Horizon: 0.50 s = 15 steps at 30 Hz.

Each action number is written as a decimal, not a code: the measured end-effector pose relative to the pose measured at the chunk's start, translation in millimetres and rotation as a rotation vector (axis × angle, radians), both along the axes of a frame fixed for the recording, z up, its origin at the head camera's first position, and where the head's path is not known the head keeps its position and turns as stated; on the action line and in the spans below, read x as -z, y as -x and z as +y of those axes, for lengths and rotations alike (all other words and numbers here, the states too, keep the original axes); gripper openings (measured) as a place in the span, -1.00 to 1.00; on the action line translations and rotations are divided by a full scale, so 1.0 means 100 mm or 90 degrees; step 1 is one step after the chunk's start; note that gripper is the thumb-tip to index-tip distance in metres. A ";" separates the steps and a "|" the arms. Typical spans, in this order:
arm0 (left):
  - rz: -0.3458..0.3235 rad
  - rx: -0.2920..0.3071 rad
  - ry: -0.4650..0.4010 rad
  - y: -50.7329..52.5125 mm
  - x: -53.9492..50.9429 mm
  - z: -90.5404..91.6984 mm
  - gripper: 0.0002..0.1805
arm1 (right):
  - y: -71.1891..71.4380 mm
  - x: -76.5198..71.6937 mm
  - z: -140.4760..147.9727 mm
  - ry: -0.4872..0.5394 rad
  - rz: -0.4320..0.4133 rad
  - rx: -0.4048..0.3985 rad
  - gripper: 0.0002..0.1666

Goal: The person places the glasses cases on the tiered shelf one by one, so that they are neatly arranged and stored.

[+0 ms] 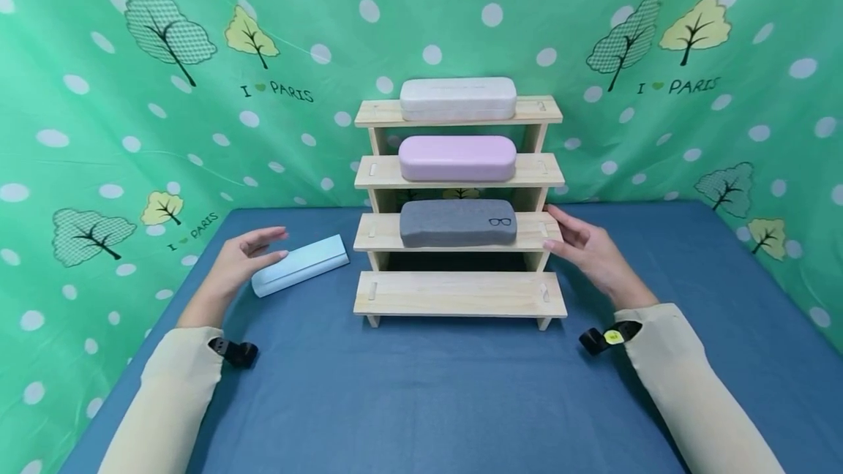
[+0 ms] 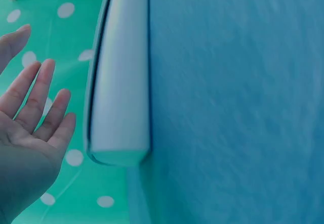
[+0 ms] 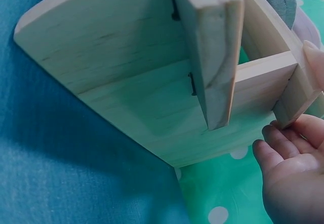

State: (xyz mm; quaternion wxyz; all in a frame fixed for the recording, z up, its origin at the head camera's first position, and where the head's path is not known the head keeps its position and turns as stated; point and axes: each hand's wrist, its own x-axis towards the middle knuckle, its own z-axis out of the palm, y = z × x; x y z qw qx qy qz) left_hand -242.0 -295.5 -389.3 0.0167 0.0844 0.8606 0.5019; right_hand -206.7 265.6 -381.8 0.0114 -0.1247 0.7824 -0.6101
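Observation:
A light blue flap glasses case [image 1: 299,267] lies slantwise on the blue cloth, left of a wooden stepped stand [image 1: 461,294]. My left hand [image 1: 244,258] is at the case's left end, fingers spread and relaxed, gripping nothing; in the left wrist view, the hand [image 2: 35,118] appears beside the case [image 2: 121,82]. With thumb and fingers on either side of a plank's right end, my right hand [image 1: 593,254] holds the stand. The right wrist view shows the fingers [image 3: 286,145] under that plank. A grey glasses case [image 1: 454,223] sits on the held tier.
On the stand's tiers above are a lilac glasses case [image 1: 457,159] and a white glasses case [image 1: 457,99]. The bottom tier is bare wood. Behind the table hangs a green dotted curtain [image 1: 421,20]. Blue cloth [image 1: 421,393] covers the tabletop.

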 end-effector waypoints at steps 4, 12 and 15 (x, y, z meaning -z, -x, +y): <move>-0.024 -0.020 0.014 0.00 0.02 -0.05 -0.36 | 0.00 0.00 0.00 0.003 -0.002 -0.002 -0.17; -0.081 0.002 0.013 0.05 0.07 -0.17 -0.26 | -0.01 -0.01 -0.01 -0.001 -0.008 0.006 -0.16; -0.107 0.023 0.024 0.07 0.10 -0.21 -0.21 | -0.01 -0.01 -0.01 -0.003 -0.010 0.005 -0.16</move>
